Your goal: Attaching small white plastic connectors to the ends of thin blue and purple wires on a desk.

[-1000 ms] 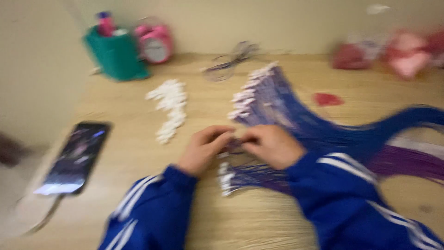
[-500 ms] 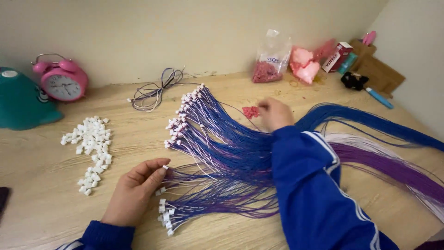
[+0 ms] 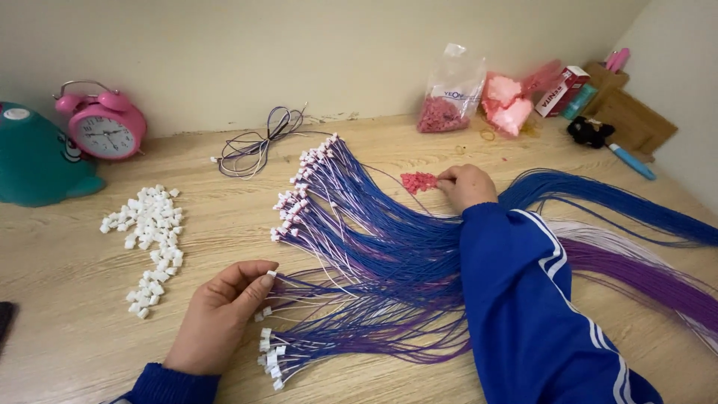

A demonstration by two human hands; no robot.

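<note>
Since half a second ago, my right hand has settled on the small red pieces at far centre, fingertips pinching there. My left hand pinches a white-tipped wire end of the near blue-purple bundle.

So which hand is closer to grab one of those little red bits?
Probably the right hand. Its fingertips are already at the edge of the small pile of red pieces. The left hand is far off on the near side, pinching a white-tipped wire end from the blue and purple bundle.
</note>
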